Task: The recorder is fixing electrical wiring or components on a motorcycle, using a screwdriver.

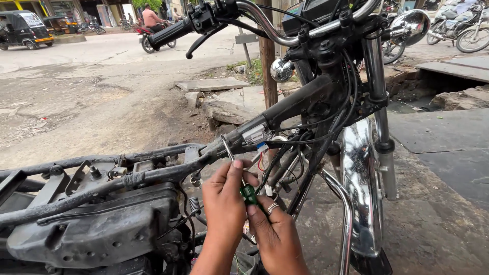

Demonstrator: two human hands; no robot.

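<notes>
At lower centre of the frame, the left hand [224,203] and right hand [275,234] meet on a screwdriver [248,192] under the motorcycle frame tube [285,109]; handlebar [275,25] sits above, front mudguard [359,178] right.

Labels and signs, as I see them from here: one white rectangular label [256,134] with dark print, wrapped round the motorcycle's frame tube, just above and slightly right of where my hands meet. One small grey sign plate [246,38] on a thin post, far above the grip, beside the wooden pole. Dark instrument panel [315,10] at the handlebar, well above; its face is unreadable. No packages.
</notes>
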